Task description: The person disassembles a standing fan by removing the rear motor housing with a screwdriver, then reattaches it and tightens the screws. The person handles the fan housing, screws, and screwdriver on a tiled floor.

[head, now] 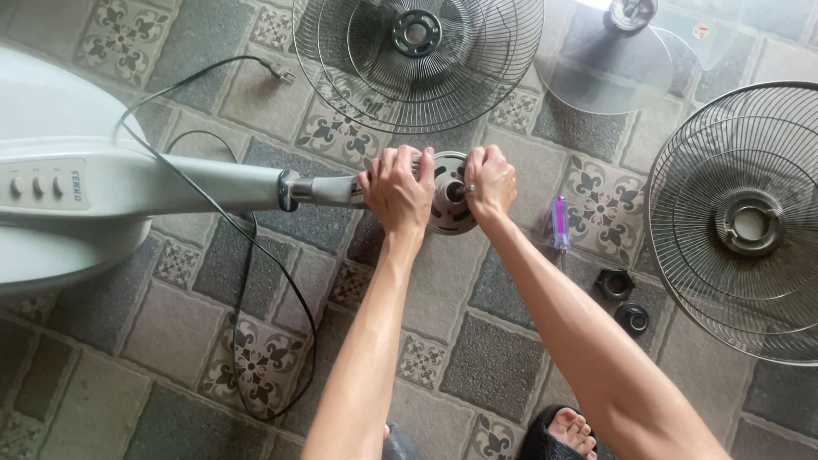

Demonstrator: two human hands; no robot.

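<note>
Gripping the round motor head point(449, 192) of the laid-down stand fan from both sides, my left hand point(397, 189) wraps the neck end while my right hand point(489, 181) closes on the far rim, perhaps pinching its centre shaft. It lies mid-floor point(494, 366) on patterned tiles, between two wire grilles point(417, 60) point(741, 221), with a purple screwdriver point(560, 223) just beside my right wrist.

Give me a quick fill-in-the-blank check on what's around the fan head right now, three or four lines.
1. Both hands, left hand and right hand, grip the round ____ housing of the fan.
2. The purple screwdriver lies on the ____.
3. The number of wire fan guards lying on the tiles is ____.
4. The power cord is coloured ____.

Missing words: motor; floor; two; black
</note>
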